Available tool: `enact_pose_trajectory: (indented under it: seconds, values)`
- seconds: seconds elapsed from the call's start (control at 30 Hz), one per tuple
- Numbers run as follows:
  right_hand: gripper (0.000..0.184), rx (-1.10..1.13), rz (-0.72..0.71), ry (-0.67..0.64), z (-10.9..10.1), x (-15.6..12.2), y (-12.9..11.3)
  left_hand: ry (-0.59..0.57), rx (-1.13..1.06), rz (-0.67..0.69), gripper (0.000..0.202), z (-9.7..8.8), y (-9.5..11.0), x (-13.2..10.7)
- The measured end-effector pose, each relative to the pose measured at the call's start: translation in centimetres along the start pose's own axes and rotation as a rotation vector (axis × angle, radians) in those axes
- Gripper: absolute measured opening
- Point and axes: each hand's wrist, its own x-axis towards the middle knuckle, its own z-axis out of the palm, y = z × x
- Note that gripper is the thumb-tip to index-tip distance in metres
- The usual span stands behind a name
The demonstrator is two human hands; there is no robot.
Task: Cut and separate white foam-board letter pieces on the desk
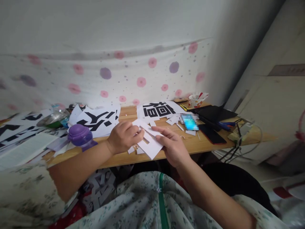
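Note:
A white sheet of paper (152, 150) with narrow slots cut through it is held tilted above the front edge of the wooden table (190, 147). My right hand (173, 147) grips its right side between thumb and fingers. At the upper left of the sheet, my left hand (124, 137) is closed, its fingertips pinching the paper beside a slot. Whether a loose strip is also between those fingers cannot be made out. Small white paper scraps (131, 150) lie on the table just below.
Printed sheets with bold black characters (157, 109) lie at the back. A purple lidded container (81, 136) and a metal bowl (53, 118) stand left. Rightward are a lit phone (190, 122), a dark phone-like slab (212, 133), blue-handled pliers (226, 124), a paper cup (195, 101) and cables.

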Motion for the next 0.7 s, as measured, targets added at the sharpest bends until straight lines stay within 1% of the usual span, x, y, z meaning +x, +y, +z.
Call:
enact_pose_trajectory:
  seconds: [0.03, 0.07, 0.13, 0.17, 0.2, 0.23, 0.27, 0.3, 0.33, 0.37, 0.43, 0.5, 0.53, 0.6, 0.7]
  values:
    - [0.032, -0.013, -0.064, 0.040, -0.1, 0.1, 0.3, 0.024, -0.035, -0.137, 0.019, 0.1, -0.2, -0.1]
    - [0.032, -0.054, -0.149, 0.072, -0.2, 0.1, 0.5, 0.074, -0.083, -0.320, 0.021, 0.2, -0.3, -0.1]
    - [0.034, -0.210, -0.347, 0.110, -0.6, 0.1, 0.9, 0.246, -0.262, -0.759, 0.027, 0.6, 0.2, -0.1]
    - [0.035, -0.305, -0.444, 0.117, -0.8, 0.0, 1.1, 0.356, -0.419, -0.969, 0.031, 1.0, 0.8, 0.0]
    - [0.037, -0.394, -0.528, 0.120, -1.0, -0.1, 1.2, 0.452, -0.647, -1.153, 0.033, 1.4, 1.6, 0.1]
    - [0.039, -0.468, -0.596, 0.119, -1.1, -0.2, 1.4, 0.495, -0.963, -1.324, 0.031, 1.8, 2.5, 0.4]
    - [0.041, -0.524, -0.651, 0.117, -1.3, -0.3, 1.5, 0.458, -1.305, -1.452, 0.036, 2.2, 3.7, 0.8]
    - [0.043, -0.566, -0.699, 0.113, -1.4, -0.4, 1.8, 0.435, -1.563, -1.533, 0.042, 2.6, 4.8, 1.3]
    - [0.044, -0.600, -0.738, 0.107, -1.5, -0.4, 2.1, 0.453, -1.733, -1.568, 0.044, 2.9, 6.0, 1.8]
    - [0.045, -0.625, -0.767, 0.101, -1.5, -0.5, 2.3, 0.498, -1.846, -1.576, 0.043, 3.1, 6.9, 2.4]
    - [0.045, -0.648, -0.801, 0.100, -1.6, -0.5, 2.9, 0.603, -1.951, -1.638, 0.037, 3.3, 8.3, 3.3]
    - [0.045, -0.639, -0.796, 0.107, -1.7, -0.5, 3.4, 0.661, -1.993, -1.671, 0.031, 3.4, 8.8, 3.8]
    - [0.045, -0.626, -0.784, 0.104, -1.7, -0.6, 3.6, 0.666, -2.006, -1.670, 0.030, 3.5, 8.8, 3.9]
    - [0.046, -0.593, -0.763, 0.086, -1.6, -0.8, 4.0, 0.639, -2.025, -1.646, 0.031, 3.6, 8.7, 3.7]
    - [0.044, -0.559, -0.726, 0.063, -1.5, -0.9, 4.4, 0.616, -1.982, -1.637, 0.033, 3.7, 8.5, 3.3]
